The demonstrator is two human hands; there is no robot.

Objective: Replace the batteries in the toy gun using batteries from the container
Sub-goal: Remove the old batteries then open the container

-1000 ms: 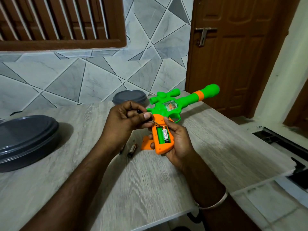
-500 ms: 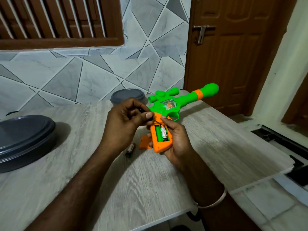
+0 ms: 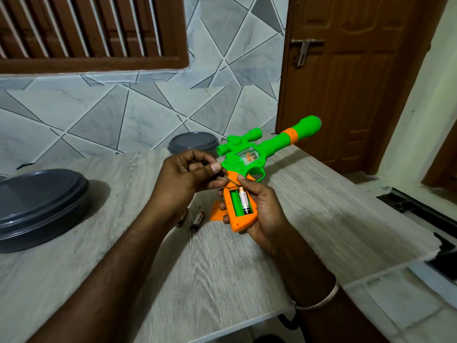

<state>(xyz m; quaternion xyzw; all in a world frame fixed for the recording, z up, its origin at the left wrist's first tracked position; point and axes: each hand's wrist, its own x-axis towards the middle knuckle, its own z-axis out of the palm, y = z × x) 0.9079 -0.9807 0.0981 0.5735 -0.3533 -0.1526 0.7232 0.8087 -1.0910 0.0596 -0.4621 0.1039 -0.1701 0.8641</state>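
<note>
In the middle of the frame the right hand (image 3: 259, 214) is closed around the orange grip of the toy gun (image 3: 249, 162) and holds it above the worktop (image 3: 222, 268), with the green barrel pointing to the upper right. The battery bay in the grip is open: 1 battery (image 3: 245, 200) sits in the right slot, and the left slot shows bare green plastic. The left hand (image 3: 183, 177) pinches a small screwdriver (image 3: 228, 179) between thumb and fingers, its tip at the top edge of the bay. Under the hands, a loose battery (image 3: 197, 221) and the orange cover (image 3: 216, 214) lie on the worktop. A grey container (image 3: 42, 206) stands at the left, and a smaller one (image 3: 193, 144) stands behind the gun.
</note>
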